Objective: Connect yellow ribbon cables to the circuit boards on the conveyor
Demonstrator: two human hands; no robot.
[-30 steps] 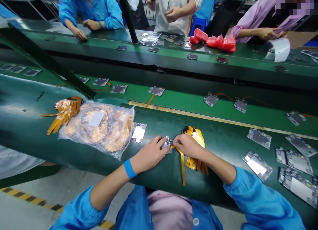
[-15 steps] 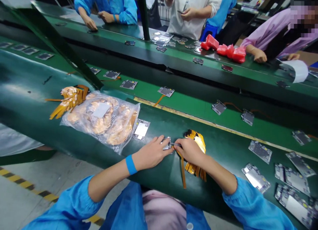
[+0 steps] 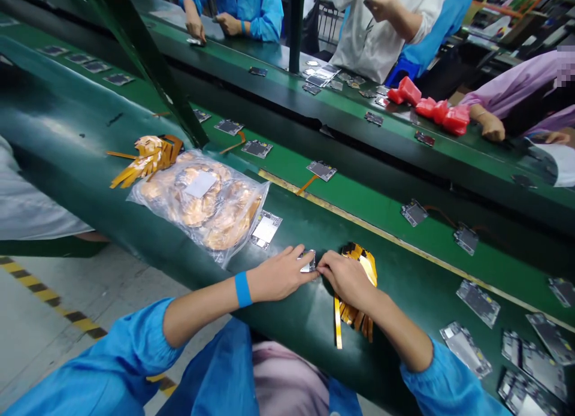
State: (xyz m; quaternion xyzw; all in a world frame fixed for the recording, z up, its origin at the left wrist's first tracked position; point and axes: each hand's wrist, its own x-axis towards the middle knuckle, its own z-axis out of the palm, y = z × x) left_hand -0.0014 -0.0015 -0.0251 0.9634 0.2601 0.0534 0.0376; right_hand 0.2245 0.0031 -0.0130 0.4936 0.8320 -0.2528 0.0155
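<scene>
My left hand (image 3: 281, 276), a blue band at its wrist, holds a small circuit board (image 3: 309, 261) against the green work surface, with fingers along its left and lower edges. At the board's right edge, my right hand (image 3: 348, 276) has thumb and fingertips pinched together. What lies in the pinch is too small to make out. Beneath and behind that hand is a bunch of orange flex cables (image 3: 366, 263). One orange strip (image 3: 338, 326) lies apart at its left side. Another board with a silvery plate (image 3: 266, 229) lies beyond my left hand.
A clear plastic bag of coiled flex cables (image 3: 197, 200) lies at left, beside a loose cable bunch (image 3: 153, 155). Several boards (image 3: 478, 302) are spread at right. Boards with orange strips lie on the green belt (image 3: 359, 194). A slanted green post (image 3: 153, 68) rises at left. Co-workers stand across.
The view has shifted, so the scene sits further right. My right fingertips have moved lower along the board's right edge, and the thin dark piece seen at them no longer shows.
</scene>
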